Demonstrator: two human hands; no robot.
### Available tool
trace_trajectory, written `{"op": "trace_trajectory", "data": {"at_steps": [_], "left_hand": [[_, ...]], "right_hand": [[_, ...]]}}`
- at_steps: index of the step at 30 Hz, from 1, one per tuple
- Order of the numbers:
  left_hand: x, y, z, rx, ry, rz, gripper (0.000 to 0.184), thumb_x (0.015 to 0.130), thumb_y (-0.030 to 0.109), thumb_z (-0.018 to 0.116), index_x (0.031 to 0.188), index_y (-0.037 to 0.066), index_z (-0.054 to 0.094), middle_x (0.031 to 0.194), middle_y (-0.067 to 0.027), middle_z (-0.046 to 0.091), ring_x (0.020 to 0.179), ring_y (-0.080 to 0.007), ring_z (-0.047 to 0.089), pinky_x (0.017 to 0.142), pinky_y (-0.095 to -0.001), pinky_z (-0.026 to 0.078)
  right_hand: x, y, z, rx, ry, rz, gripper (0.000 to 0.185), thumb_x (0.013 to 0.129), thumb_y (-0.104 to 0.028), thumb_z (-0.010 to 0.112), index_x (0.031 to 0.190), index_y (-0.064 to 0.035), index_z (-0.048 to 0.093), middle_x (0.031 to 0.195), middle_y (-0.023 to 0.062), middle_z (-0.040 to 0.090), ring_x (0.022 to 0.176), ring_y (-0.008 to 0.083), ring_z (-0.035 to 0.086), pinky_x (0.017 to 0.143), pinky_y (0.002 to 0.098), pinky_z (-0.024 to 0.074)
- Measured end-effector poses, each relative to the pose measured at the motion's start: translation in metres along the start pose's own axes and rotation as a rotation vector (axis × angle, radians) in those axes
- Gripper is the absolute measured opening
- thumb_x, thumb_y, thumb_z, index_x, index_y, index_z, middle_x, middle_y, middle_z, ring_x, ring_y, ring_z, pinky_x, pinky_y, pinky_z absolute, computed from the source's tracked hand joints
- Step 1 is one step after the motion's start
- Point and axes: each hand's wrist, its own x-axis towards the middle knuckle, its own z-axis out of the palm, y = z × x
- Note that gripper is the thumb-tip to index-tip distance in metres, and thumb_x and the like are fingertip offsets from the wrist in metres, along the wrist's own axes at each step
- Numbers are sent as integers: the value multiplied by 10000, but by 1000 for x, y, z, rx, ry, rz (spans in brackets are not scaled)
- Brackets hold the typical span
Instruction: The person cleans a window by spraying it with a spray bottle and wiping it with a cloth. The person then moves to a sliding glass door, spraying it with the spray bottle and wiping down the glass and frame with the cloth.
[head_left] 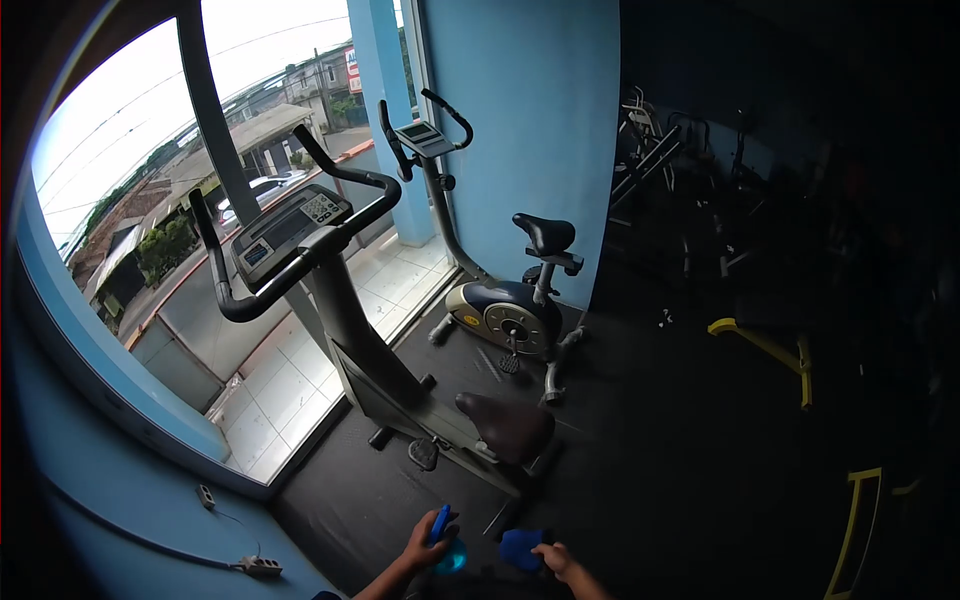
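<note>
At the bottom of the head view, my left hand is wrapped round a spray bottle with a blue trigger top and bluish, see-through body. To its right, my right hand grips a blue cloth by its right edge. Both hands are low, apart from each other. Just beyond them stands an exercise bike with a dark brown saddle, black handlebars and a grey console. Neither hand touches the bike.
A second exercise bike stands by the blue wall. Large windows face a street on the left. Power sockets hang along the lower left wall. Yellow-framed benches and other gym equipment sit in the dim right side.
</note>
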Motion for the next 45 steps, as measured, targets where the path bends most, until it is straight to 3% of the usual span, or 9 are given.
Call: {"op": "trace_trajectory", "data": {"at_steps": [1, 4, 8, 13, 19, 24, 34, 40, 45], "left_hand": [[8, 5, 22, -21, -65, 0, 412, 872, 178, 715, 1245, 58, 589, 1152, -155, 633, 1063, -293, 639, 911, -387, 494], [34, -21, 91, -120, -209, 109, 503, 872, 171, 700, 1330, 65, 522, 1194, -161, 603, 1098, -287, 619, 939, -387, 479], [73, 51, 158, -213, -330, 313, 541, 874, 152, 679, 1373, 72, 485, 1201, -144, 587, 1141, -278, 599, 968, -388, 464], [112, 105, 198, -245, -314, 265, 503, 889, 102, 648, 1369, 77, 502, 1226, -128, 584, 1155, -263, 592, 995, -397, 455], [182, 114, 238, -393, -229, 224, 499, 889, 52, 635, 1370, 65, 500, 1278, -121, 584, 1213, -239, 569, 1035, -380, 436], [269, 120, 274, -372, -23, 267, 482, 891, 17, 631, 1355, 44, 505, 1302, -121, 587, 1226, -231, 570, 1046, -375, 436], [428, 182, 256, -298, 417, 151, 312, 919, 126, 672, 1214, 50, 608, 1125, -109, 635, 1044, -219, 638, 908, -341, 482], [494, 172, 238, -196, 687, 5, 294, 912, 124, 678, 1189, 41, 620, 1081, -110, 647, 980, -217, 640, 884, -336, 482], [532, 198, 220, -137, 884, -169, 272, 909, 117, 670, 1169, 45, 630, 1050, -78, 650, 893, -143, 614, 815, -296, 481]], "right_hand": [[-7, 3, -26, -14, 49, 69, 320, 782, -157, 696, 992, 81, 657, 984, 105, 674, 862, 202, 630, 809, 328, 506], [-37, 5, -97, 90, 62, 93, 327, 816, -161, 669, 1057, 59, 648, 996, 101, 681, 865, 211, 650, 804, 337, 529], [-59, 2, -191, 243, 112, 145, 346, 867, -166, 629, 1154, 27, 634, 1013, 95, 692, 869, 224, 681, 797, 350, 564], [-34, -9, -234, 596, 98, 3, 374, 859, -183, 635, 1160, 37, 626, 1047, 111, 678, 926, 251, 672, 840, 365, 553], [27, -72, -276, 796, 79, -50, 416, 851, -186, 640, 1195, 44, 604, 1116, 134, 649, 1041, 287, 643, 934, 390, 519], [69, -182, -325, 545, 265, -19, 450, 809, -163, 636, 1199, 57, 593, 1111, 142, 645, 1002, 300, 654, 887, 405, 548], [168, -375, -453, 431, 278, -20, 455, 777, -149, 631, 1182, 58, 602, 1090, 148, 643, 964, 305, 657, 825, 420, 565], [308, -473, -460, 217, 217, -60, 457, 756, -143, 620, 1167, 57, 607, 1049, 157, 639, 896, 309, 663, 729, 442, 584], [403, -620, -306, -171, -138, 36, 401, 823, -184, 609, 1165, 25, 615, 1029, 151, 642, 856, 299, 666, 690, 404, 585]]}}
